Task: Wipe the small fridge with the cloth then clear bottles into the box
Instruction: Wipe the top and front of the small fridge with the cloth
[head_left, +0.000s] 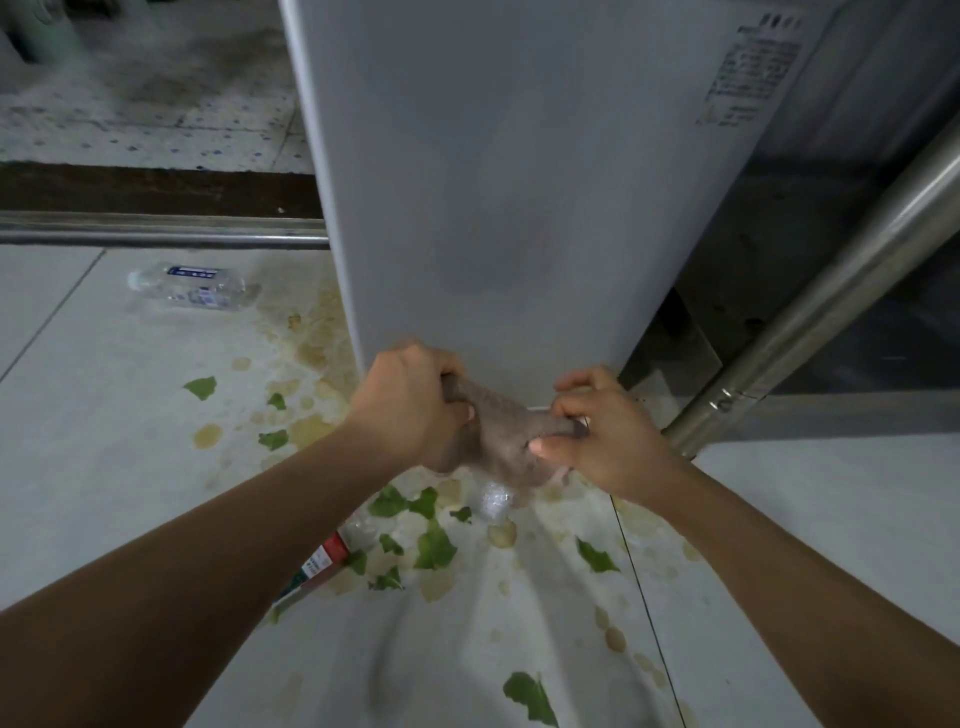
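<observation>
Left hand (410, 402) and right hand (602, 431) both gripping a grey-brown cloth (501, 439), fingers (569, 387) curled and clamped on its bunched ends, held stretched crosswise just below the bottom edge of the small fridge (519, 182). Pale grey fridge side filling the upper middle, tall axis running up and away. Label (753, 73) near the fridge's top right corner, print too blurred to read. Clear plastic bottle (195, 286) lying on the floor (104, 415) to the left of the fridge, long axis left to right, cap end pointing left, blue-and-white label unreadable. Second bottle (332, 556) with a red, white and green label lying under the left forearm, partly hidden, writing illegible. Green leaf scraps (434, 545) and yellowish stains (208, 435) scattered across the floor. Steel pipe (831, 291) slanting at right.
</observation>
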